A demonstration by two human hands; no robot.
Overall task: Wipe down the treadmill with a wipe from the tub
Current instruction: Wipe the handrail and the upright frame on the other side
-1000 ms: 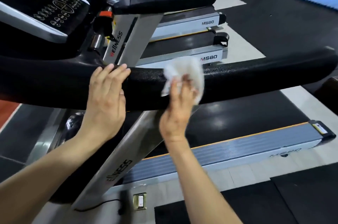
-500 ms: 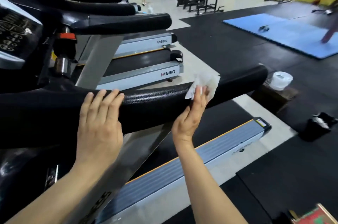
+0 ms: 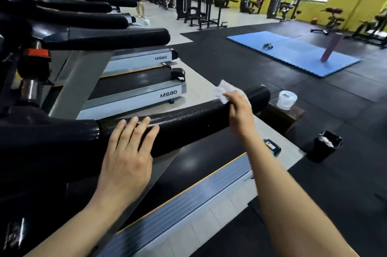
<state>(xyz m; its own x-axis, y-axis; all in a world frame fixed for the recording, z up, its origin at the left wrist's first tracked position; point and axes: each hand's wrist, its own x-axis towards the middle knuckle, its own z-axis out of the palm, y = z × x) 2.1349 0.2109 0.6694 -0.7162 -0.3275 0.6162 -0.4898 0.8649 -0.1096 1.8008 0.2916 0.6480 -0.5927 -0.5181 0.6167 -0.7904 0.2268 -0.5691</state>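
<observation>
My right hand [image 3: 238,108] pinches the crumpled white wipe [image 3: 222,91] between thumb and curled fingers and presses it onto the top of the padded handrail [image 3: 188,118], close to its far right end, while my left hand [image 3: 127,152] lies flat on the rail nearer me, fingers straight and a little spread, holding nothing. The treadmill [image 3: 188,185] I am cleaning runs under both arms, its belt and grey side strip in the near middle; the white tub [image 3: 286,100] stands on a dark box [image 3: 282,118] just past the rail's tip, and a small black bin [image 3: 325,145] sits on the floor to the right of it. To do this stroke well I judge I should keep the wipe pressed flat and wrapped over the curve, carry it right to the rounded end cap, then turn it round the far side and underside, where grime would collect, bracing with the left hand. Against half a second ago, the wipe has travelled further along the rail toward the tip and now sits on top rather than on the near face; the left hand is where it was; my view has lifted, showing more of the gym floor beyond
</observation>
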